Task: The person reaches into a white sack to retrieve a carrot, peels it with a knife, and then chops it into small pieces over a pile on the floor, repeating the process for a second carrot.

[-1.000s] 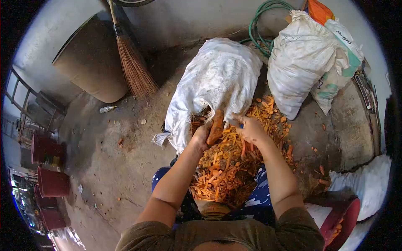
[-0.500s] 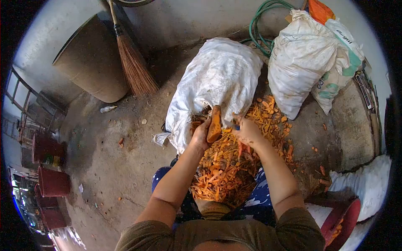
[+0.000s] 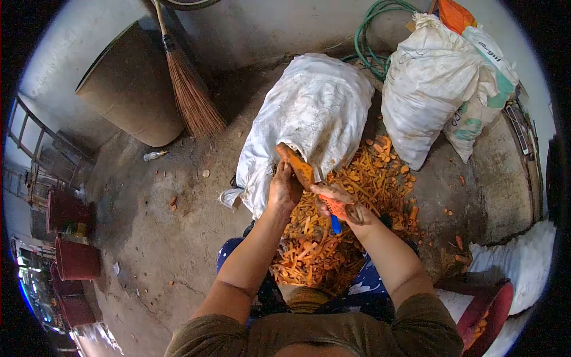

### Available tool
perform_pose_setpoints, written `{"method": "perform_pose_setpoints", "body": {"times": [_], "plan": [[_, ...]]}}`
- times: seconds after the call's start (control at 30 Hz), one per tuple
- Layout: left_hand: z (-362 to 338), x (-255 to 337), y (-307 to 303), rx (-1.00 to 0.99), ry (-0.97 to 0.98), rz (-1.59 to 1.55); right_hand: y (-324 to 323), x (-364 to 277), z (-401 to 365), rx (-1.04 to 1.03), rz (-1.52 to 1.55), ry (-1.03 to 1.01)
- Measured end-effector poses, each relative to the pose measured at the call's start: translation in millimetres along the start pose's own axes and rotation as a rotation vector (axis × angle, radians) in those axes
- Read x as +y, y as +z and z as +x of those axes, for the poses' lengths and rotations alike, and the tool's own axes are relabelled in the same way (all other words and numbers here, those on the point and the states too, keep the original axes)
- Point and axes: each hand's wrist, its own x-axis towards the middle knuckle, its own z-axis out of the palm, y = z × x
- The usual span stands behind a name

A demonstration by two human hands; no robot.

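Observation:
A long orange root [image 3: 299, 168], with brown skin at its upper end, slants in front of the white sack's opening. My left hand [image 3: 284, 189] grips it from the left side. My right hand [image 3: 342, 203] is closed at its lower end, with a blue-handled tool [image 3: 336, 224] whose handle sticks out below the fingers. Bright orange material [image 3: 333, 206] shows in the same hand; what it is cannot be made out. Under both hands lies a heap of orange peelings and pieces [image 3: 312, 256]. The large white sack [image 3: 321, 95] lies just beyond.
Full white sacks [image 3: 425, 83] and a green hose [image 3: 366, 35] are at the back right. A broom [image 3: 193, 95] leans by a big brown container [image 3: 131, 89]. Red buckets [image 3: 77, 259] stand left. A red tub [image 3: 496, 309] with orange pieces is at lower right.
The root has tilted, its top now further left. My right hand has moved down and left to the root's lower end, and the blue handle now points downward.

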Motion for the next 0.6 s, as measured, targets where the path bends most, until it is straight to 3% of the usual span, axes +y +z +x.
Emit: {"method": "perform_pose_setpoints", "body": {"times": [0.03,0.1,0.13,0.23,0.3,0.33,0.37,0.43,0.53,0.6], "plan": [[0.4,0.7,-1.1,0.001,0.0,0.0,-0.3,-0.1,-0.6,0.0,0.001,0.001],[2.6,5.7,-0.4,0.054,-0.11,0.019,6.5,-9.5,-0.2,0.325,-0.352,0.199],[2.3,8.1,1.4,0.054,-0.108,0.018,1.0,-12.4,3.2,0.324,-0.354,0.199],[0.6,10.8,3.3,0.188,-0.221,0.095,-29.2,-12.6,11.8,0.296,-0.628,0.028],[1.0,8.4,1.2,0.174,-0.283,0.244,-37.0,-11.5,14.1,0.458,-1.386,-0.378],[0.7,6.8,2.8,0.173,-0.285,0.244,-36.1,-13.3,14.9,0.441,-1.294,-0.031],[0.2,5.0,4.4,0.181,-0.287,0.281,-33.6,-12.3,13.2,0.443,-1.292,-0.032],[-1.7,4.2,7.9,0.192,-0.289,0.32,-3.7,-20.7,5.0,0.401,-1.589,0.066],[-7.3,5.4,19.2,0.154,-0.346,0.329,-4.6,-16.4,8.3,0.391,-1.632,0.109],[-12.2,9.3,30.5,0.274,-0.392,0.466,-2.2,-18.2,9.0,0.378,-1.634,0.155]]}}
